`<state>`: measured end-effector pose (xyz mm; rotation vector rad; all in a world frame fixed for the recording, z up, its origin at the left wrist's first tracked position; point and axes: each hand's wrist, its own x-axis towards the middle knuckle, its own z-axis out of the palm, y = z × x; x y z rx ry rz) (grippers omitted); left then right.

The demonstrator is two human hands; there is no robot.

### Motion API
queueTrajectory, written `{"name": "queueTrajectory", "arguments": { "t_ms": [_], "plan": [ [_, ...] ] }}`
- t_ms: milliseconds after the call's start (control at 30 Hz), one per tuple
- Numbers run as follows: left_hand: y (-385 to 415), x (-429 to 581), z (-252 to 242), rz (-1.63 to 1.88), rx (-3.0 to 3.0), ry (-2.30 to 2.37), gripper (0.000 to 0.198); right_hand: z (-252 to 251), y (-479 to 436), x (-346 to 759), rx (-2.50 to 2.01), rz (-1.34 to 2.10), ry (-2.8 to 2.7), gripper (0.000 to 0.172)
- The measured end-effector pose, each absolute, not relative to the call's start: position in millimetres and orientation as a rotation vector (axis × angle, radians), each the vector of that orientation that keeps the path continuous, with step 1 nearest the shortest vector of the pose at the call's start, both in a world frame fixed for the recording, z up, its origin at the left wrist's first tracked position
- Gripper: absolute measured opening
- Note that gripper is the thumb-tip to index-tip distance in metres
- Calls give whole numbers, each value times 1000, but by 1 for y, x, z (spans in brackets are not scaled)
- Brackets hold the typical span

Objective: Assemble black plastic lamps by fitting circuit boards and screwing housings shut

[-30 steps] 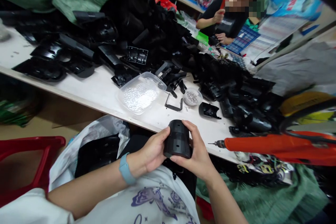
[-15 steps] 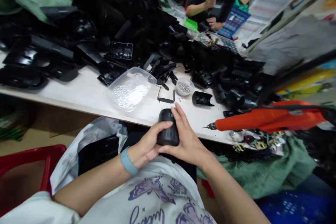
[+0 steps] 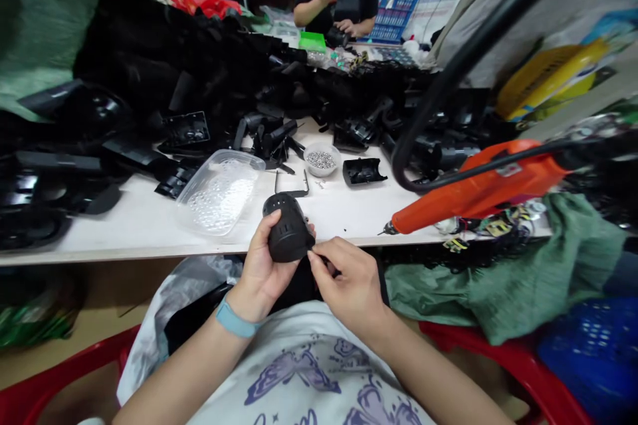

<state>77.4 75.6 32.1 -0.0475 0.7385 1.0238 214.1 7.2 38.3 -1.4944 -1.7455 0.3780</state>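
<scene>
A rounded black plastic housing [image 3: 288, 231] with small slots rests in my left hand [image 3: 263, 273], tilted above the table's front edge. My left fingers wrap round its side and underside. At the housing's lower right corner, my right hand [image 3: 351, 279] pinches thumb and forefinger together. Something small and dark shows at those fingertips, too little to name. Beyond the housing lie a thin black U-shaped bracket [image 3: 293, 193], a round tub of small metal screws [image 3: 321, 160] and a black half shell [image 3: 365, 172].
An orange electric screwdriver [image 3: 473, 179] hangs at the right, its bit pointing left over the table edge. A clear plastic container [image 3: 219, 192] stands left of the bracket. Black plastic parts [image 3: 209, 80] heap up behind. A co-worker [image 3: 339, 0] sits across the table.
My right hand has left the housing's side and now pinches at its lower right corner. The housing has turned in my left hand. My view has swung to the right.
</scene>
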Motion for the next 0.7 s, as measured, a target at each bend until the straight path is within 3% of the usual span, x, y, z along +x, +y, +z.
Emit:
{"name": "queueTrajectory", "arguments": {
  "t_ms": [133, 200, 267, 333, 400, 567, 700],
  "plan": [
    [76, 79, 34, 1061, 37, 801, 16, 34, 3, 221, -1412, 41, -2112, 24],
    [77, 76, 34, 1070, 56, 798, 18, 34, 0, 219, -1468, 184, -2029, 18],
    [75, 74, 29, 1064, 78, 731, 26, 35, -1, 213, -1572, 582, -1736, 12],
    [71, 72, 19, 1047, 134, 632, 39, 36, 0, 206, -1592, 976, -1423, 28],
    [66, 69, 6, 1033, 245, 565, 54, 38, 3, 200, -1563, 1155, -1260, 39],
    [71, 38, -13, 960, 621, 545, 83, 40, 12, 195, -1632, 1021, -1297, 44],
    [86, 11, -4, 996, 872, 531, 93, 37, 6, 193, -1604, 802, -1514, 64]
  ]
}}
